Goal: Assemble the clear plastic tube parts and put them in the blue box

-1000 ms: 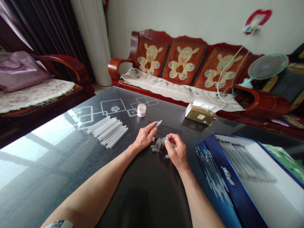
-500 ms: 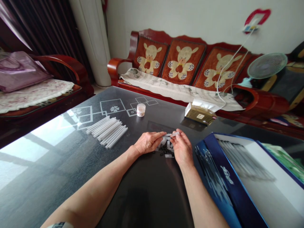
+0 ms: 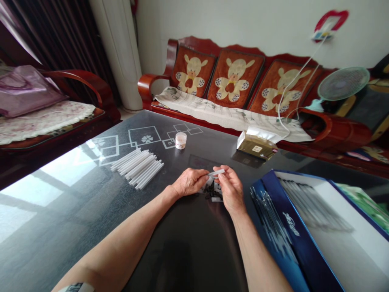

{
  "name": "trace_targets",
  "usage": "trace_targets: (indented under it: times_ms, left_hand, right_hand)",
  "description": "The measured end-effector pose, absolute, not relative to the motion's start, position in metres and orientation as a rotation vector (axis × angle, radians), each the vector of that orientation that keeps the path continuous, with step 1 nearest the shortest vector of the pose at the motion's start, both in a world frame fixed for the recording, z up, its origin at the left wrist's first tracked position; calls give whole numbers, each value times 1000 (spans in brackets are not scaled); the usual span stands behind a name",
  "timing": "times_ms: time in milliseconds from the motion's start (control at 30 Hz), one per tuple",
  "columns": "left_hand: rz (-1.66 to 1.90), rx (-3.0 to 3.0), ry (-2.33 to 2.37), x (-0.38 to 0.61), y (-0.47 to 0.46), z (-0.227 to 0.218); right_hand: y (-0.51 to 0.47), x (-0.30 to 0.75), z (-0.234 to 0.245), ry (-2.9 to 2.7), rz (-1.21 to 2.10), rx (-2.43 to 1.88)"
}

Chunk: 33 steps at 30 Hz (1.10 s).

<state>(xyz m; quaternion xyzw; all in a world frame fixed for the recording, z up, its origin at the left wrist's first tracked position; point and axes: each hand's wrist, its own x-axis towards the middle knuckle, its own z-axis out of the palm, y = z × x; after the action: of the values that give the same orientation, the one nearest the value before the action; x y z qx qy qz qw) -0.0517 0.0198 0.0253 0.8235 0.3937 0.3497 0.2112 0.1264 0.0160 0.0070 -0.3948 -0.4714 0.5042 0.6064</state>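
My right hand (image 3: 233,190) pinches a small, whitish translucent plastic piece (image 3: 216,172) between thumb and fingers, just above the table. My left hand (image 3: 191,181) is closed, its thumb and index finger meeting the left end of the same piece. Beneath the fingers lies a small heap of black bits (image 3: 208,195) mixed with clear pieces. One clear piece (image 3: 216,199) sits at the near edge of that heap. To the left of my hands, a bundle of white sticks (image 3: 137,168), perhaps pens or tubes, is laid out side by side.
Beyond my hands stand a small round tub (image 3: 180,140) and a tissue box (image 3: 257,145). On the right, a blue-edged box (image 3: 291,215) holds dark slim rods (image 3: 313,205); more rods (image 3: 272,221) lie along its left side. A wooden sofa (image 3: 194,42) is behind the dark table (image 3: 170,251).
My left fingers have drawn in from lying stretched over the heap to a pinch at the piece. The piece in my right hand has shifted slightly left.
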Motion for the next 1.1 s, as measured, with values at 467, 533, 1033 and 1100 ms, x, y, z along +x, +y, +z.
trace_targets:
  times_ms: [467,533,1033,1100]
  left_hand:
    - [906,2380,1126,-49,19,28]
    - [876,2512,1235,-48,16,26]
    - [727,2836,1491,-48,15,17]
    - [718,2846,1487,-48,15,16]
  right_hand:
    - [14,112,12,-787,1235,-986]
    - [13,110,13,-773,1227,-998]
    - [12,111,22,-650,1348,-1007]
    - [13,112,24,-646,1362,-1035]
